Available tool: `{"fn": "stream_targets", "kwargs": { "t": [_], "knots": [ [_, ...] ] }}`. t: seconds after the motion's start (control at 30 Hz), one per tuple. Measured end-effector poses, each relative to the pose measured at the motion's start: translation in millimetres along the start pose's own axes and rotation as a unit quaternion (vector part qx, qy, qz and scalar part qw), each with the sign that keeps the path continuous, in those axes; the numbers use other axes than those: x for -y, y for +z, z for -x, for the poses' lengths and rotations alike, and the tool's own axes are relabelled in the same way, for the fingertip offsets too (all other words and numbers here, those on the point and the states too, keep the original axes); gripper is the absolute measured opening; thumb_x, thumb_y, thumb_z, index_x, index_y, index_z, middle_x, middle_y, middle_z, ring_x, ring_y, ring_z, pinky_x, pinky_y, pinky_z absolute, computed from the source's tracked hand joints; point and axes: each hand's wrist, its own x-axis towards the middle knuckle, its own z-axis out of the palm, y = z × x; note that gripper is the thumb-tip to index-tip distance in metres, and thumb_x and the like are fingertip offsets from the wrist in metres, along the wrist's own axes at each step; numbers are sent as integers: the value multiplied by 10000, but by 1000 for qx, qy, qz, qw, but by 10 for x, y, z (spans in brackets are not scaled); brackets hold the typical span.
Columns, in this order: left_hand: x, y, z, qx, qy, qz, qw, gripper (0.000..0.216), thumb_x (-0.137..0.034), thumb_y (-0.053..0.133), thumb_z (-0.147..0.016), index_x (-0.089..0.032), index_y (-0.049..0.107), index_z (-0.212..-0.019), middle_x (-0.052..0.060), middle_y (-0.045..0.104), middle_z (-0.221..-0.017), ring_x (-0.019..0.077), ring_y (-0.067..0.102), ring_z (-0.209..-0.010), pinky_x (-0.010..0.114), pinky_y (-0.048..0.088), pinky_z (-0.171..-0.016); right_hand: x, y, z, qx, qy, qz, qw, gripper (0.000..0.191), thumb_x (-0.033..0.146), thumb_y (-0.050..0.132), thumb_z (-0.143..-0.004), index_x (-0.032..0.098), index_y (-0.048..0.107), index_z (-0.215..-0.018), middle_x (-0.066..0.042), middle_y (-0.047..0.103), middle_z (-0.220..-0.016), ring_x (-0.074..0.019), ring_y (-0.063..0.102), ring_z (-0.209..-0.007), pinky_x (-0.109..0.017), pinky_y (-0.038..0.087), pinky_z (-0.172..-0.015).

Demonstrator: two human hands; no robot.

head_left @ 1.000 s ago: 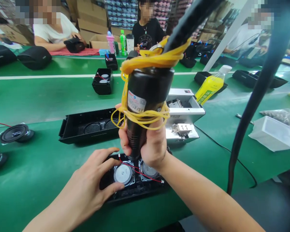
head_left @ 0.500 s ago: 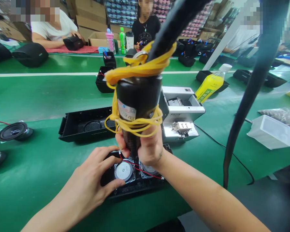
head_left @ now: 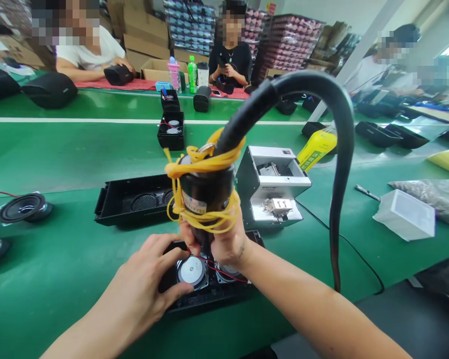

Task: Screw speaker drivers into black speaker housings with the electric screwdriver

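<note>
My right hand (head_left: pixel 226 239) is wrapped round a black cylindrical power tool (head_left: pixel 205 197) bound with yellow rubber bands, held upright over a black speaker housing (head_left: pixel 209 286) on the green belt. A thick black hose (head_left: pixel 322 109) arcs from the tool's top to the right. My left hand (head_left: pixel 145 284) lies on the housing's left end, fingers spread, steadying it beside a round silver speaker back (head_left: pixel 190 270). Thin red wires (head_left: pixel 224 269) cross the two speaker backs. The tool's tip is hidden behind my right hand.
A second open black housing (head_left: pixel 134 199) lies behind. A white-grey screw feeder box (head_left: pixel 271 187) stands right of the tool. Loose speaker drivers (head_left: pixel 22 207) sit at far left. A white box (head_left: pixel 404 219) and yellow bottle (head_left: pixel 316 147) lie right. Other people work across the belt.
The tool has come down lower toward the housing, and the view has tilted so the hose's whole arc shows. My left hand stays on the housing.
</note>
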Motion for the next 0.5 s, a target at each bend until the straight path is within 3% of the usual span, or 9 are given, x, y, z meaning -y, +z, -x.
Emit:
{"fn": "stream_targets", "kwargs": {
  "t": [0.13,0.23,0.37,0.5],
  "knots": [
    [1,57,29,-14,3,2,1000,387,-360,869,-866,-354,734,-1228,45,729,-1357,310,722,-1200,398,693,-830,-32,8,15,-24,-10,-28,999,609,846,525,-1007,238,557,-1036,35,567,-735,-97,481,-497,-212,405,-429],
    [50,144,94,-30,1,9,1000,365,-423,850,-892,-350,729,-1229,50,704,-1411,305,714,-1218,400,688,-866,100,11,-18,-38,-25,-30,999,578,808,534,-1025,237,595,-1093,44,570,-692,-95,479,-471,-204,397,-430],
    [116,222,151,-52,-3,12,999,338,-488,799,-944,-357,723,-1245,55,681,-1466,309,702,-1272,426,687,-946,591,-39,-73,-147,-74,12,986,651,846,638,-943,258,651,-1222,60,611,-673,-115,470,-389,-231,399,-357],
    [152,228,189,-72,-4,31,997,399,-570,731,-984,-373,698,-1329,54,649,-1557,322,683,-1363,449,673,-1043,1165,-274,-52,-286,-193,135,929,635,858,615,-941,255,703,-1118,74,575,-582,-121,437,-343,-227,362,-323]
  ]
}}
